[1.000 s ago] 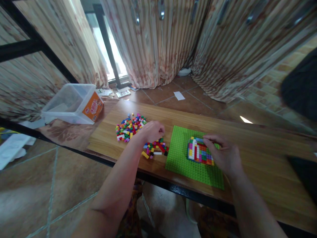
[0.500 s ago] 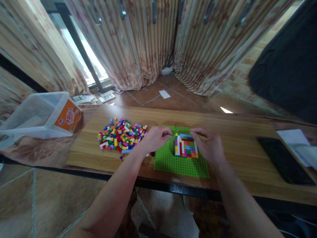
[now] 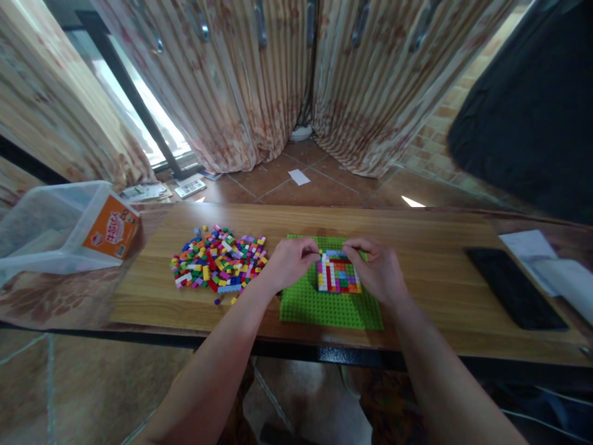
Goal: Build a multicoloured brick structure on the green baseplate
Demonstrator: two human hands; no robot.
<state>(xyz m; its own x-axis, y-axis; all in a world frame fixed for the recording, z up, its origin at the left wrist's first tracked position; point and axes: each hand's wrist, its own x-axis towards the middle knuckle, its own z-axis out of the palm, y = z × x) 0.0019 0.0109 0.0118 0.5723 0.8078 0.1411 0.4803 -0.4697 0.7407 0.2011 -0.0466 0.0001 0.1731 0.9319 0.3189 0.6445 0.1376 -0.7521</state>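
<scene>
head view: the brick assembly (image 3: 339,276) is seated on the green baseplate (image 3: 328,312), below and right of frame centre. the left hand (image 3: 291,262) is positioned by its upper left corner, the right hand (image 3: 380,269) by its upper right. fingers are curled; whether bricks are grasped cannot be told.

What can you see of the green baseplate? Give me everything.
The green baseplate is a thin, bright green, four-sided sheet covered in small round studs, and looks like plastic. It lies flat on the wooden table, right of the loose brick pile. A low block of multicoloured bricks sits near its middle. The left hand and right hand partly hide its two sides; whether either touches it, I can't tell.
</scene>
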